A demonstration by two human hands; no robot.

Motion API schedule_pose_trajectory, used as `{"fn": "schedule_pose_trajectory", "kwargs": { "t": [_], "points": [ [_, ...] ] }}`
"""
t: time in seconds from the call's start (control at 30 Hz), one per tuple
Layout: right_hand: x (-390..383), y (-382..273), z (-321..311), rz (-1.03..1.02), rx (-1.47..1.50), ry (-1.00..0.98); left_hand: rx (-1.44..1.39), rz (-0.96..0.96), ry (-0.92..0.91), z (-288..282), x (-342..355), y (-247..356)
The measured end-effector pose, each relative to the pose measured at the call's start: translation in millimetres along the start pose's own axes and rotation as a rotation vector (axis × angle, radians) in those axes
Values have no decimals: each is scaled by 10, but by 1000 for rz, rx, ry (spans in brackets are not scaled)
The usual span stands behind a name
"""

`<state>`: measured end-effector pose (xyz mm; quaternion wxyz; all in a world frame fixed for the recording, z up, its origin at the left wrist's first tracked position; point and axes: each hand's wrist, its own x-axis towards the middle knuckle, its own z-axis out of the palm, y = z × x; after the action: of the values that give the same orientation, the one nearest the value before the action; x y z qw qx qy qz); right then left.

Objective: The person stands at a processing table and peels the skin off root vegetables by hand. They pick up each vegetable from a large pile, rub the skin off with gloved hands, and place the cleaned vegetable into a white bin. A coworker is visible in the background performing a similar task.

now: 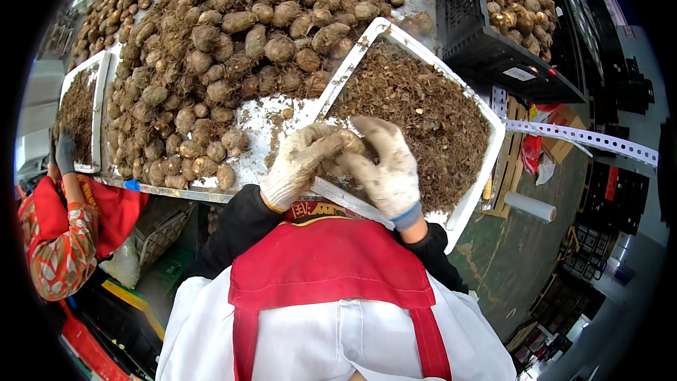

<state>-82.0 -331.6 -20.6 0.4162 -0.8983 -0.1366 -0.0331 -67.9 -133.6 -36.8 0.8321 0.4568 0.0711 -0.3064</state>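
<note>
Both my hands wear white knitted gloves and meet over the near left edge of a white tray. A small brown taro (350,142) sits between them, partly covered by gloved fingers. My left hand (297,161) is closed on its left side, with fingers pointing right. My right hand (386,168) curls round it from the right, slightly blurred. Whether a small tool is in that hand is hidden. The tray (481,185) is filled with brown fibrous scraps (423,121). Beyond my hands, a large heap of hairy taros (257,42) covers the table.
A black crate (497,56) holding taros stands at the far right. A perforated white strip (585,138) runs out to the right. At the left, a co-worker's gloved hand (65,152) is beside another scrap-filled tray (103,109). A plastic roll (529,206) lies low at the right.
</note>
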Motion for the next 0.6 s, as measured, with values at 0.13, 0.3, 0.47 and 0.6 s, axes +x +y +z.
{"fn": "schedule_pose_trajectory", "kwargs": {
  "t": [0.13,0.3,0.47,0.6],
  "points": [
    [26,-83,155,254,328,66,71,73,146,36,24,-194],
    [17,432,109,129,-64,20,-1,70,22,-48,-56,-132],
    [-155,551,63,-128,-226,-7,-202,-52,-127,-421,-23,181],
    [-267,386,76,493,300,-30,117,231,135,-1110,-73,1559]
  ]
}}
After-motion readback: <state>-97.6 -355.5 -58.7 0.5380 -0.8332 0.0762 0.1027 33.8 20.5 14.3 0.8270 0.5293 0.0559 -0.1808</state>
